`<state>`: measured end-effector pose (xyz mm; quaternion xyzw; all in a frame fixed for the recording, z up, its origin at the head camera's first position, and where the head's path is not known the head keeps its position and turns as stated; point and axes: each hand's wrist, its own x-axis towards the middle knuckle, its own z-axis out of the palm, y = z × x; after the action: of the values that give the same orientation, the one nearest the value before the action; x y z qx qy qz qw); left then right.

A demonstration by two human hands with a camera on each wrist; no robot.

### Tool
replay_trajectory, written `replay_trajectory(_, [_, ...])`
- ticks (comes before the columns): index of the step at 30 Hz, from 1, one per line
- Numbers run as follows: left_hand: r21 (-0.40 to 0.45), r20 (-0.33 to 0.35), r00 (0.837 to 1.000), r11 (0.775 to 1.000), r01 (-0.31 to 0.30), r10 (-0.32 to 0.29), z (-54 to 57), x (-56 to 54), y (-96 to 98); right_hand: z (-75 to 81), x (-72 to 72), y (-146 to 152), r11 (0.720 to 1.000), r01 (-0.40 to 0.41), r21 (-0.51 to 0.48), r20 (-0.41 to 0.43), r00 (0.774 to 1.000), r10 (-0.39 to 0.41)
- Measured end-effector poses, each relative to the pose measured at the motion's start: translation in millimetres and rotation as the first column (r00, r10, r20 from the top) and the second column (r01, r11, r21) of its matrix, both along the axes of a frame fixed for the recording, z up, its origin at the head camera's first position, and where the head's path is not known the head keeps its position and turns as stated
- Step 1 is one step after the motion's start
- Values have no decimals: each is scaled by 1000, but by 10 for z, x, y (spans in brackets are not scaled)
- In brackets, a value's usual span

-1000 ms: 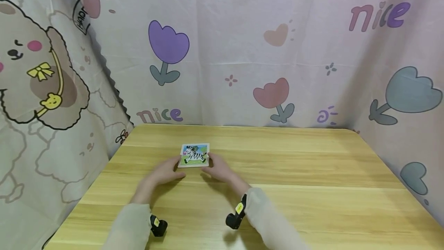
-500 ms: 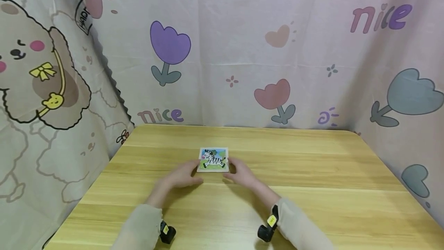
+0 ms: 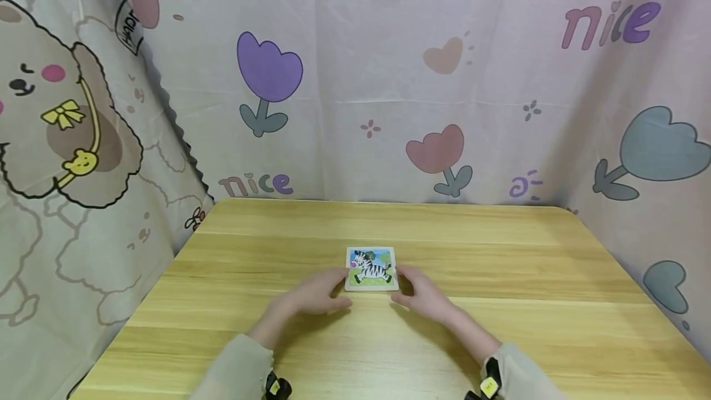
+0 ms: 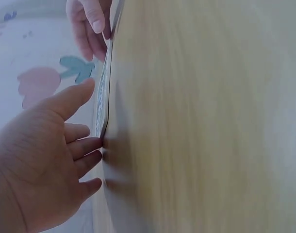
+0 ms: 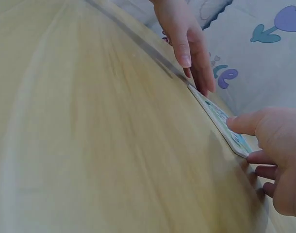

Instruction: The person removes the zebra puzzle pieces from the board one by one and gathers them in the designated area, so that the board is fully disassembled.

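The head view's lower edge is cutting off both sleeves [image 3: 237, 368]; in the left wrist view, the card [image 4: 105, 94] is looking blurred, its picture seemingly unreadable.

The zebra card [image 3: 371, 269] and hands [image 3: 321, 292] [image 3: 426, 296] have moved rightward and nearer.

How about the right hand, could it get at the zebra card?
Likely yes: the right hand is at the right edge of the zebra card, with nothing visible in the way.
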<state>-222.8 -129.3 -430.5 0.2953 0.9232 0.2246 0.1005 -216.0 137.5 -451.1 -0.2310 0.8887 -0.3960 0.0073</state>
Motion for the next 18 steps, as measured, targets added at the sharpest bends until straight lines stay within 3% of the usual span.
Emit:
replay_trajectory(5, [-19,-5,999,999,48,-48,7,89,147,3,145,180,1000,30,3,0,1000,-30])
replay_trajectory(13, [-64,0,997,995,75,-75,29,219,306,1,371,384,999,44,24,-8,999,-44])
replay_trajectory(18, [-88,0,995,991,103,-104,32,289,389,0,460,468,994,97,58,-18,995,-96])
